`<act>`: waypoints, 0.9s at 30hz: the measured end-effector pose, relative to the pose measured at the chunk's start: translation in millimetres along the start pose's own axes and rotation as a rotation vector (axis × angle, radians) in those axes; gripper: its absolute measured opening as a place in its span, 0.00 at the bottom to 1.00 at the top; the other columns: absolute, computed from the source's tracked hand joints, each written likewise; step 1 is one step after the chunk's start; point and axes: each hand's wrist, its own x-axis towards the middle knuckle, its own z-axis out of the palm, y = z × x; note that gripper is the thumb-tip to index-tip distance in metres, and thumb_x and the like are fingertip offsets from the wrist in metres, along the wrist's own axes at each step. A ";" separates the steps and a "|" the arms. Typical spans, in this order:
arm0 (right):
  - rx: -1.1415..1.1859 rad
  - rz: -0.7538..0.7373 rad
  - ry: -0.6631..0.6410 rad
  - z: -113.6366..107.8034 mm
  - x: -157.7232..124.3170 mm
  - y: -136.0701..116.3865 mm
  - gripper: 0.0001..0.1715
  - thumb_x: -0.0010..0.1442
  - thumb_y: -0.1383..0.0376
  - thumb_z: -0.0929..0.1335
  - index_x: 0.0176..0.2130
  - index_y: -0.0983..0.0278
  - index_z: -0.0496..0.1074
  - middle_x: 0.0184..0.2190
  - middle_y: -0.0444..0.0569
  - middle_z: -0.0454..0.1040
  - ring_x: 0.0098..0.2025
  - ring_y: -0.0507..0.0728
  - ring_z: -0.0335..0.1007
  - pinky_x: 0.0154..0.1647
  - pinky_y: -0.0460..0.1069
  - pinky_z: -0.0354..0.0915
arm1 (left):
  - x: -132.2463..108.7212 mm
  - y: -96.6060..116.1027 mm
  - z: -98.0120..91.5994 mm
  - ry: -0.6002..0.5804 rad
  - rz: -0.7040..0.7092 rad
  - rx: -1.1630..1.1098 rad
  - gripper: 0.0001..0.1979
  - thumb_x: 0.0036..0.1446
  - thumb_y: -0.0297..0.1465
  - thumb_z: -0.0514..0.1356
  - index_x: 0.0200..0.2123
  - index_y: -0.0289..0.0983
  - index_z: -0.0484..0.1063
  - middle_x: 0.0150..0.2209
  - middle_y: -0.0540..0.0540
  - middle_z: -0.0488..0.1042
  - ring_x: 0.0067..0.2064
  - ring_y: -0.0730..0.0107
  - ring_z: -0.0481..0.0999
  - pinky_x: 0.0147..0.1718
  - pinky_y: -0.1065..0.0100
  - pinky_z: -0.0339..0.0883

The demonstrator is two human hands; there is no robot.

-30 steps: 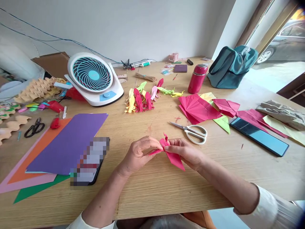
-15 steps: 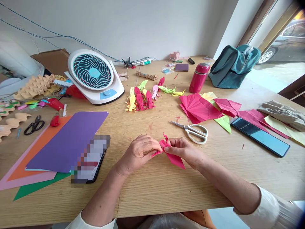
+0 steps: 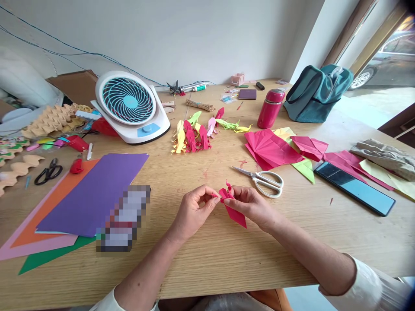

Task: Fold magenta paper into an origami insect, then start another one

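Between my hands is a folded red paper piece (image 3: 236,215) with thin twisted ends. My right hand (image 3: 251,206) pinches its body between thumb and fingers; a wide pointed flap hangs down toward me and a curled strip sticks up. With thumb and fingertips, my left hand (image 3: 196,211) pinches a narrow twisted strip at the piece's left side. White-handled scissors (image 3: 267,183) lie just beyond my right hand, blades pointing left. Farther back sits a group of folded paper figures (image 3: 191,137) in red, yellow, green and pink, with thin curled ends.
Coloured paper sheets (image 3: 92,194) and a blurred-out phone (image 3: 125,220) lie at left, near black scissors (image 3: 48,172) and a fan (image 3: 129,106). To the right are red folded papers (image 3: 272,149), another phone (image 3: 355,188), a red flask (image 3: 270,109) and a teal bag (image 3: 317,95).
My left hand's fingers have shifted from a flat red flap to pinching a thin twisted strip. The hanging flap has moved slightly left. The view has shifted a little.
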 end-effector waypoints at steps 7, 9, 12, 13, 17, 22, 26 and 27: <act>-0.070 -0.057 0.023 1.5 1.9 5.9 0.28 0.52 0.44 0.73 0.27 0.64 0.65 0.21 0.39 0.61 0.22 0.47 0.51 0.22 0.45 0.49 | -0.6 0.8 9.5 0.075 -0.098 -0.145 0.06 0.59 0.32 0.61 0.32 0.36 0.70 0.30 0.50 0.73 0.33 0.74 0.71 0.34 0.72 0.65; -0.100 -0.074 0.027 2.3 2.1 7.3 0.27 0.53 0.44 0.72 0.28 0.64 0.65 0.21 0.39 0.62 0.22 0.48 0.52 0.22 0.46 0.50 | -0.8 0.4 11.9 0.098 -0.132 -0.220 0.06 0.59 0.32 0.62 0.33 0.36 0.69 0.31 0.50 0.73 0.33 0.73 0.72 0.35 0.72 0.66; -0.184 -0.107 0.057 4.4 2.1 9.0 0.23 0.56 0.47 0.71 0.29 0.63 0.65 0.21 0.40 0.63 0.23 0.49 0.54 0.23 0.46 0.51 | -2.6 -1.6 15.0 0.138 -0.171 -0.276 0.08 0.58 0.32 0.63 0.35 0.36 0.67 0.32 0.50 0.73 0.35 0.72 0.74 0.36 0.71 0.67; -0.221 -0.121 0.078 5.4 2.0 9.3 0.22 0.57 0.49 0.71 0.28 0.63 0.65 0.21 0.40 0.63 0.24 0.49 0.54 0.24 0.46 0.51 | -3.6 -2.5 15.9 0.151 -0.172 -0.277 0.08 0.58 0.32 0.63 0.36 0.37 0.67 0.33 0.50 0.73 0.35 0.72 0.74 0.36 0.71 0.68; -0.342 -0.168 0.186 9.4 1.2 8.3 0.19 0.55 0.56 0.72 0.25 0.62 0.62 0.22 0.40 0.60 0.25 0.50 0.53 0.25 0.46 0.50 | -6.8 -5.3 17.3 0.171 -0.132 -0.203 0.10 0.59 0.33 0.63 0.41 0.39 0.65 0.32 0.51 0.72 0.33 0.73 0.73 0.35 0.71 0.67; -0.445 -0.234 0.249 10.9 0.0 3.7 0.17 0.56 0.61 0.69 0.23 0.62 0.60 0.22 0.41 0.58 0.26 0.50 0.52 0.26 0.47 0.49 | -6.0 -6.2 16.0 0.140 -0.141 -0.219 0.14 0.60 0.35 0.63 0.46 0.38 0.66 0.32 0.49 0.75 0.36 0.69 0.77 0.39 0.67 0.68; -0.459 -0.220 0.235 9.3 -0.2 3.4 0.16 0.56 0.61 0.69 0.24 0.61 0.59 0.23 0.41 0.59 0.26 0.50 0.53 0.26 0.47 0.50 | -4.3 -4.7 14.6 0.124 -0.134 -0.217 0.14 0.61 0.34 0.61 0.48 0.38 0.67 0.35 0.46 0.79 0.39 0.66 0.78 0.43 0.65 0.69; -0.467 -0.220 0.230 9.0 -0.2 3.8 0.16 0.57 0.62 0.69 0.24 0.62 0.59 0.23 0.41 0.59 0.26 0.50 0.54 0.26 0.47 0.50 | -4.1 -4.0 14.3 0.131 -0.133 -0.199 0.13 0.61 0.33 0.62 0.47 0.38 0.68 0.35 0.47 0.79 0.39 0.67 0.78 0.42 0.66 0.69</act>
